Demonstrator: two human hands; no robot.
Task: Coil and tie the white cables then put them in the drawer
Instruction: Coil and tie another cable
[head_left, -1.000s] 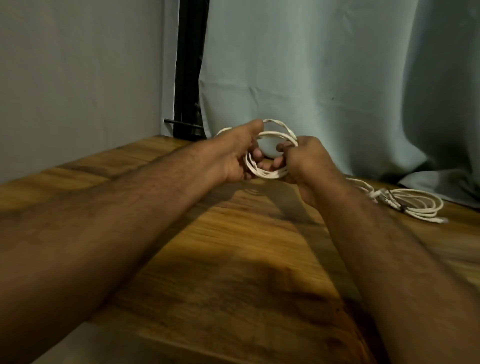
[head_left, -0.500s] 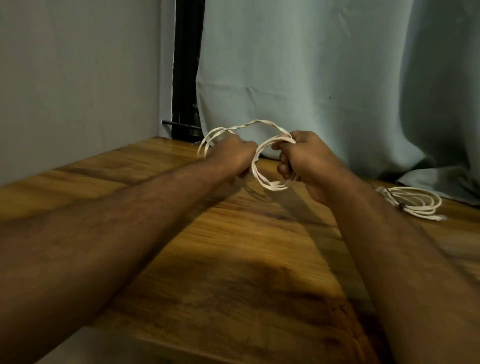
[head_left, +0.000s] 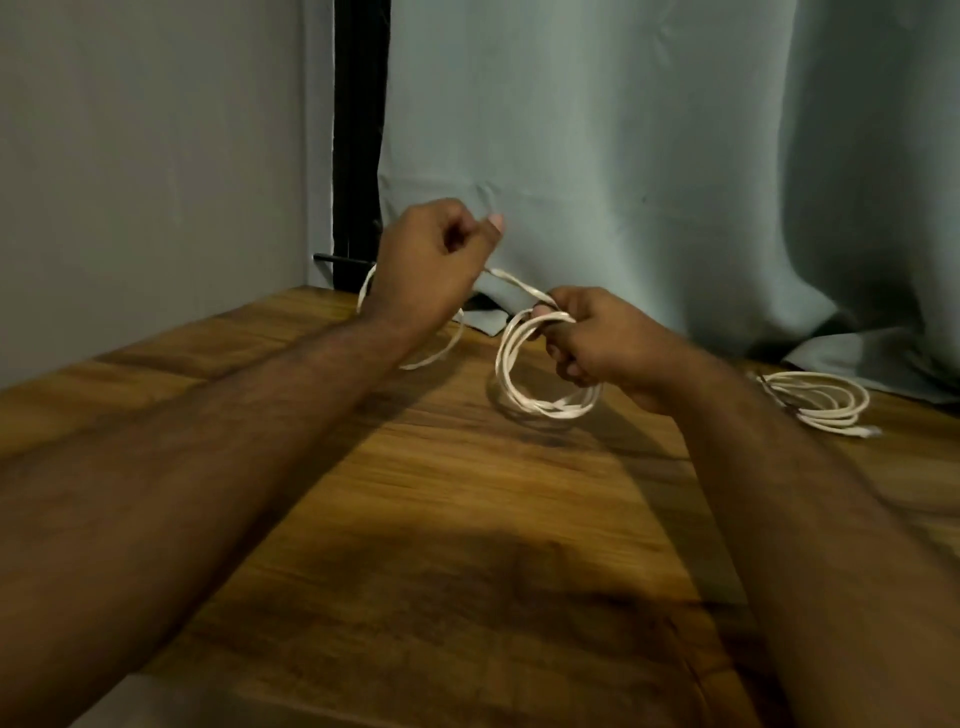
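Both bare forearms extend from the 6 o'clock edge toward 12 o'clock. Left hand (head_left: 434, 265): raised at 11 o'clock, fingers curled, thumb tip up, pinching a cable strand. Right hand (head_left: 610, 345): lower, at 1 o'clock, fingers curled around the coiled loops of the white cable (head_left: 524, 387). The hands are apart.
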